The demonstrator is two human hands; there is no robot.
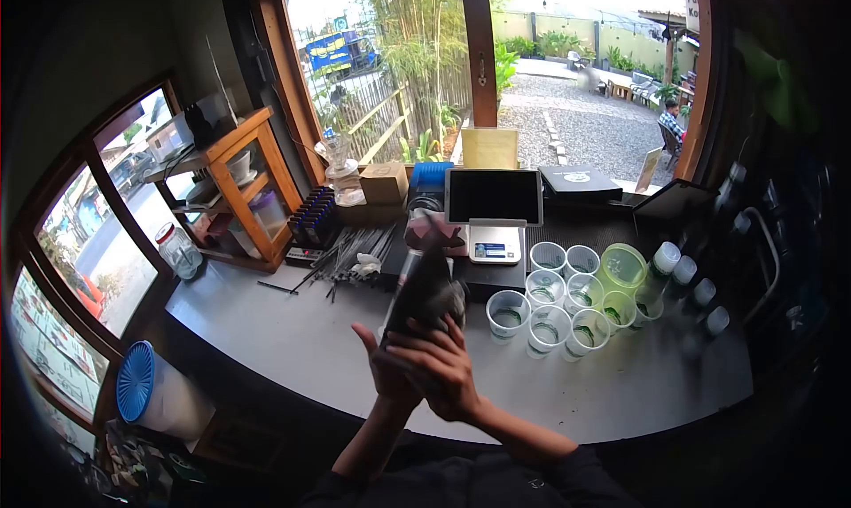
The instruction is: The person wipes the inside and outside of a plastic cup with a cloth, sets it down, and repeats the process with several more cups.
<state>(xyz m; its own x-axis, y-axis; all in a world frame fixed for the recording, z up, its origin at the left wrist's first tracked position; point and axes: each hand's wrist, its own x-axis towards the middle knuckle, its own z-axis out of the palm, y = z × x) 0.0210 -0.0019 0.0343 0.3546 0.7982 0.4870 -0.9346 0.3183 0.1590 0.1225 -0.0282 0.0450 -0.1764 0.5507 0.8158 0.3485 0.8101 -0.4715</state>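
Above the counter's front edge, both my hands hold a dark, blurred object (429, 297) that tapers to a point at the top. It looks soft, like a black pouch or cloth, but its kind cannot be made out. My right hand (443, 366) wraps its fingers across the lower front of it. Behind and below, my left hand (391, 379) supports the base, thumb sticking out to the left. Partly hidden behind the object stands a clear, shiny upright thing (396, 297). To the right of my hands, several clear plastic cups (550, 329) with green print stand grouped.
A tablet (493, 198) on a white stand faces me at the back. Black straws (355, 255), a cardboard box (384, 184) and a wooden cabinet (257, 198) are left of it. Bottles with white caps (683, 271) line the right. A blue-lidded container (142, 384) sits lower left.
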